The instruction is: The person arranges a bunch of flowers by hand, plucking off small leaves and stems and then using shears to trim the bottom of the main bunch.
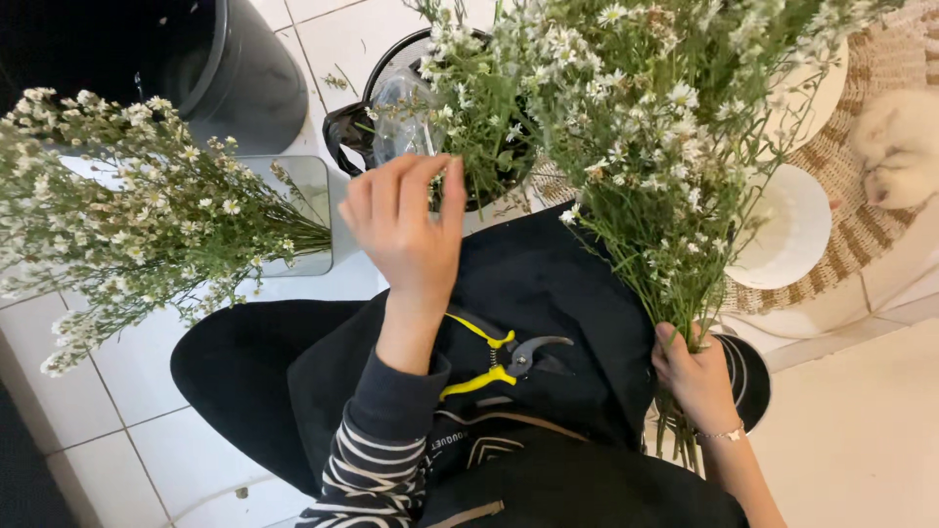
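Note:
My right hand [696,376], a thin bracelet at its wrist, grips the stems of a large bunch of small white daisy-like flowers [646,108] that rises to the top of the view. My left hand [406,225], in a striped sleeve, is raised at the centre. Its fingers and thumb are pinched together on a thin sprig [468,161] at the left side of the bunch. Pruning shears with yellow handles [494,364] lie shut on the black apron [567,293] over my lap, between my two arms.
A glass vase [311,200] at the left holds a second spray of white flowers [127,205]. Behind stand a dark bin [240,73] and a black bucket with clear wrap [391,112]. At the right, a woven mat [861,225] carries white dishes [787,230] and a white furry animal [895,147].

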